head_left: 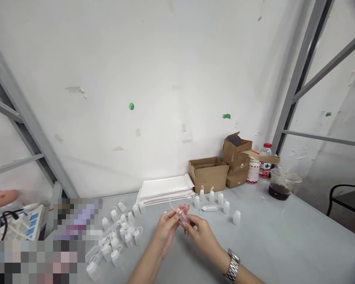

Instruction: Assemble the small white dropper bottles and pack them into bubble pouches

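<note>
A small translucent plastic bottle [184,217] with a thin looped strap is held tilted above the grey table. My left hand [169,225] grips its upper end near the cap, fingers closed. The lower end is pinched between the thumb and fingers of my right hand [200,232], which has a metal watch on the wrist. Parts of the bottle are hidden by my fingers. To the left stands a cluster of similar white-capped bottles [115,255], some lying down. On the right are several more upright bottles [236,217] and one lying on its side [209,208].
White padded envelopes [165,185] are stacked against the wall, beside an open cardboard box [210,177] and a brown paper bag [238,169]. Farther right stand a patterned jar [253,171], a red-capped bottle [265,167] and a clear cup of dark liquid [280,190]. A power strip [32,225] lies left.
</note>
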The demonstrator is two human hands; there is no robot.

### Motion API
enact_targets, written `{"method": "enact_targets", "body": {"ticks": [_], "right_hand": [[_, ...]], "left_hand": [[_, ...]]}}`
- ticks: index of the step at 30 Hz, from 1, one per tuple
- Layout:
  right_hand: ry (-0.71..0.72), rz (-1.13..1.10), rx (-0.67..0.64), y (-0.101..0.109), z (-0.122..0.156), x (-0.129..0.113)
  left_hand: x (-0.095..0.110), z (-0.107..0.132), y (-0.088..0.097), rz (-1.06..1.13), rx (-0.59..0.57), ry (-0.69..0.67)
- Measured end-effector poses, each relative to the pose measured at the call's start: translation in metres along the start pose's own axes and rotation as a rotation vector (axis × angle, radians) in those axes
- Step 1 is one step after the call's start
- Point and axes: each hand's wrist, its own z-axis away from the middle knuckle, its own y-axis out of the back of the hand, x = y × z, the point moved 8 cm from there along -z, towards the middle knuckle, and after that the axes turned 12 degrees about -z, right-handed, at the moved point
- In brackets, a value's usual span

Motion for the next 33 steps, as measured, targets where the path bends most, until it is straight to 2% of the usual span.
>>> {"method": "enact_targets", "body": {"ticks": [6,11,19,22,26,29,33], "right_hand": [[0.044,0.119,-0.006,0.001,0.002,-0.003],[0.089,0.08,0.005,0.001,0.002,-0.007],[0.094,-0.034,0.071,0.006,0.002,-0.002],[-0.019,-0.213,0.05,0.004,-0.003,0.009],[-0.229,-0.649,-0.102,-0.012,-0.004,0.017],[-0.268,-0.843,-0.162,-0.016,-0.002,0.01],[-0.309,-0.935,-0.193,-0.018,0.002,0.006]], "left_hand": [[-0.001,0.0,0.001,0.002,-0.026,0.017],[0.005,0.0,-0.001,0.021,-0.045,0.004],[0.009,0.003,-0.001,-0.068,0.017,-0.007],[0.01,0.005,-0.002,-0.105,0.005,0.0],[0.009,0.004,-0.003,-0.116,-0.033,0.015],[0.007,0.003,-0.003,-0.103,-0.046,0.009],[0.006,0.001,-0.005,-0.091,-0.065,0.004]]}}
